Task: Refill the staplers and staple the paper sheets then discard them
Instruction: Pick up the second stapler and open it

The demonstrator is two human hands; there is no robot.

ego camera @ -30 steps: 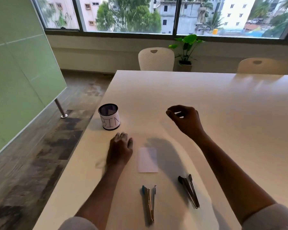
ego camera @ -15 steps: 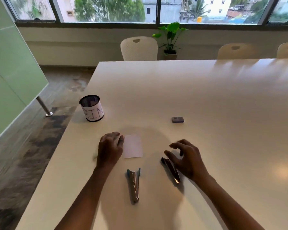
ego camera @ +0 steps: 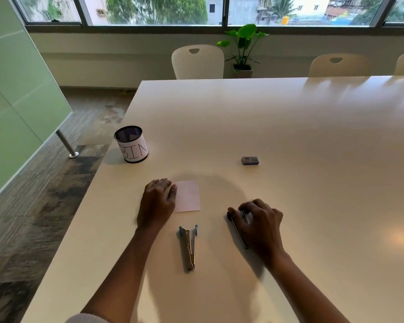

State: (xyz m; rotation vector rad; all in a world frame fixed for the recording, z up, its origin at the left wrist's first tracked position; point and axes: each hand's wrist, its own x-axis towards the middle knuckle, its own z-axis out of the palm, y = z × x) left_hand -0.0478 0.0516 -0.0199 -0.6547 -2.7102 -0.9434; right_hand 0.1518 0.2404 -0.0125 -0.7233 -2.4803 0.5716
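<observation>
Two staplers lie opened flat on the white table [ego camera: 289,127]. The blue stapler [ego camera: 189,245] lies untouched near me. My right hand [ego camera: 259,224] curls over the black stapler [ego camera: 237,227] and grips its front end, hiding most of it. A small pink paper sheet [ego camera: 188,195] lies flat beyond the blue stapler. My left hand [ego camera: 158,203] rests palm down on the table, fingertips at the sheet's left edge. A small dark staple box [ego camera: 250,160] sits farther off to the right. A mesh cup labelled BIN [ego camera: 131,144] stands at the left.
The table's left edge runs close beside the bin cup, with floor and a green glass partition [ego camera: 21,101] beyond. White chairs [ego camera: 197,61] and a potted plant [ego camera: 243,48] stand past the far edge, below the windows.
My right hand came down from mid-air onto the black stapler and closed on it. My left hand stayed beside the paper sheet. The view shifted, bringing the staple box into sight.
</observation>
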